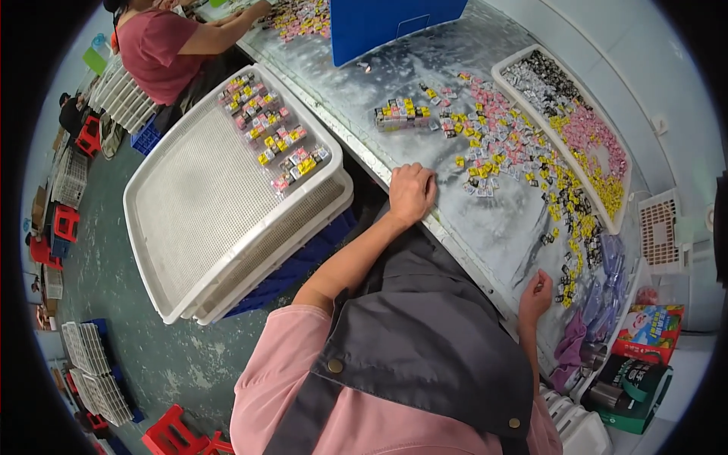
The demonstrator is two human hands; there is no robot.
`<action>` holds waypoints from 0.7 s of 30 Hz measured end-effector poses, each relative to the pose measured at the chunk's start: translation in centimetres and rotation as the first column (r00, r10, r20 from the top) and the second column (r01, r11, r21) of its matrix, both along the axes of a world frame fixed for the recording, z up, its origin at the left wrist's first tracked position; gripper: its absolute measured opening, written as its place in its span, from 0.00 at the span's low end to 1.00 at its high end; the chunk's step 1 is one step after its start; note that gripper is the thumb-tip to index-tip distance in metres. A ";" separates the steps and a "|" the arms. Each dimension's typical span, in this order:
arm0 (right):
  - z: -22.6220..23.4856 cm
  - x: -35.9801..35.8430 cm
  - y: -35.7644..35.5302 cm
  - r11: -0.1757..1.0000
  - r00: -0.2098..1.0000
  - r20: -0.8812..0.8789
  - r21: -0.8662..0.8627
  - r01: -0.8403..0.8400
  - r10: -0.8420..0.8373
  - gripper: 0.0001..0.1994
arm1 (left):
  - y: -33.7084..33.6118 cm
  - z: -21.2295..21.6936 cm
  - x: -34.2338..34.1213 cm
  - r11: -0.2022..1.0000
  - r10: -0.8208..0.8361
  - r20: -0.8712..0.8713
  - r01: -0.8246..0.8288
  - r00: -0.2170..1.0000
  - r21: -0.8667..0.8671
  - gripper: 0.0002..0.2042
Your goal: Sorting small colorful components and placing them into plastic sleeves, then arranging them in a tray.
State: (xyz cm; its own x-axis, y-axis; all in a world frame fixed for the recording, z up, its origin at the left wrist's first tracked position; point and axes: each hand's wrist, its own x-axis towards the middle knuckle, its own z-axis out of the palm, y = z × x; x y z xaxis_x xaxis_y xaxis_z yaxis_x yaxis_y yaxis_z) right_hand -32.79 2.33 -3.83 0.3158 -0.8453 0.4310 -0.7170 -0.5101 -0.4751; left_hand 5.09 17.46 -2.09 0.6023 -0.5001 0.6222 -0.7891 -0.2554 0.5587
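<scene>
My left hand (413, 193) rests on the near edge of the metal-topped table (485, 231), its fingers curled in and no object showing in it. My right hand (537, 296) is farther right, over the table's edge, with fingers bent together; whatever is between them, if anything, is too small to make out. Ahead of my left hand stands a clear pack (402, 115) filled with small yellow, pink, black and white pieces. Beyond both hands spreads a loose pile of the same small pieces (500, 129), with yellow and black ones (572, 258) nearest my right hand.
To the left, a stacked white mesh tray (189, 189) carries several filled clear packs (299, 165). A long white tray (557, 140) of sorted pieces lines the wall side. A blue board (390, 30) stands ahead; another person (163, 49) sits beyond. Red stools (174, 432) are on the floor.
</scene>
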 end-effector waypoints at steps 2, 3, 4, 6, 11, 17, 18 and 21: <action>-0.1 0.2 0.0 1.000 1.000 0.000 0.004 -0.018 0.018 0.09 | 0.1 -0.3 0.2 1.000 0.005 -0.007 -0.005 1.000 -0.002 0.04; 0.0 0.3 -0.1 1.000 0.999 0.023 -0.001 -0.024 0.024 0.09 | -0.2 -0.2 0.3 1.000 0.002 0.006 -0.002 1.000 -0.014 0.04; 0.2 0.2 -0.1 0.999 0.998 0.046 -0.007 -0.031 0.032 0.10 | -0.3 -0.1 0.3 1.000 0.002 0.011 -0.001 1.000 -0.015 0.04; 0.5 0.2 -0.1 0.999 0.999 0.037 -0.003 -0.037 0.037 0.10 | -0.4 -0.1 0.3 1.000 -0.006 0.004 0.006 1.000 -0.028 0.04; 0.3 0.1 -0.2 0.999 0.999 0.027 0.001 -0.041 0.041 0.11 | -0.4 -0.2 0.1 0.999 -0.019 -0.009 0.019 1.000 -0.026 0.04; 0.4 0.2 0.3 0.998 0.998 0.040 -0.051 -0.045 0.047 0.11 | -0.2 -0.6 0.2 1.000 -0.003 -0.011 0.003 1.000 -0.020 0.04; 0.5 0.1 0.5 0.998 0.998 0.033 -0.045 -0.051 0.052 0.11 | -0.2 -0.5 0.2 1.000 -0.006 -0.008 0.005 1.000 -0.020 0.04; 0.8 0.2 0.5 0.997 0.998 0.021 -0.048 -0.052 0.053 0.10 | -0.4 -0.2 0.1 0.999 -0.010 -0.006 0.010 1.000 -0.039 0.04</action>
State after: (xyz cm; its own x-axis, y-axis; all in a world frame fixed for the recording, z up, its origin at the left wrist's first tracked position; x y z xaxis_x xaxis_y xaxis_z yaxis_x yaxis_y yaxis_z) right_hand -32.61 2.88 -3.07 0.3490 -0.8062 0.4778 -0.6784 -0.5691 -0.4647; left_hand 5.21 17.05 -2.34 0.6012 -0.4820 0.6374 -0.7881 -0.2255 0.5728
